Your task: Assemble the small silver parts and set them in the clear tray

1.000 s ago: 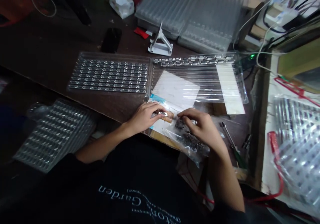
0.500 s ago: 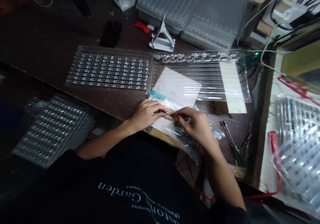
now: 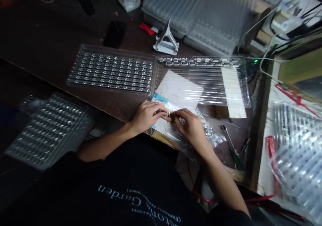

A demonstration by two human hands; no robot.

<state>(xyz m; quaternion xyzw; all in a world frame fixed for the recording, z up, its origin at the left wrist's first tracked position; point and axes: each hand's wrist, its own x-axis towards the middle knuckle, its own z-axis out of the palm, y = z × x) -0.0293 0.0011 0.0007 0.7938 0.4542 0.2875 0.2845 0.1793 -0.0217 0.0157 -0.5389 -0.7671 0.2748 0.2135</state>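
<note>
My left hand (image 3: 147, 118) is closed at the fingertips around a small shiny metal part (image 3: 168, 113), just above a tan wooden-looking piece (image 3: 166, 118). From the other side, my right hand (image 3: 190, 124) meets it with pinched fingers. What those fingers grip, if anything, is too small and covered to make out. Beneath both hands lies a white sheet (image 3: 162, 127) with blue tape (image 3: 161, 97). Beside my right hand is a clear plastic bag (image 3: 213, 135) with small shiny pieces in it.
A filled clear tray (image 3: 110, 70) lies left; another tray (image 3: 211, 85), with one row of small circuit boards (image 3: 198, 62), lies ahead. Behind them are a phone stand (image 3: 166, 44), a phone (image 3: 115, 34) and stacked trays (image 3: 173, 7). A green-handled screwdriver (image 3: 232, 148) lies right.
My right hand has moved slightly left and its fingertips are now closer to those of my left hand at the small metal part. The whole view has shifted a little.
</note>
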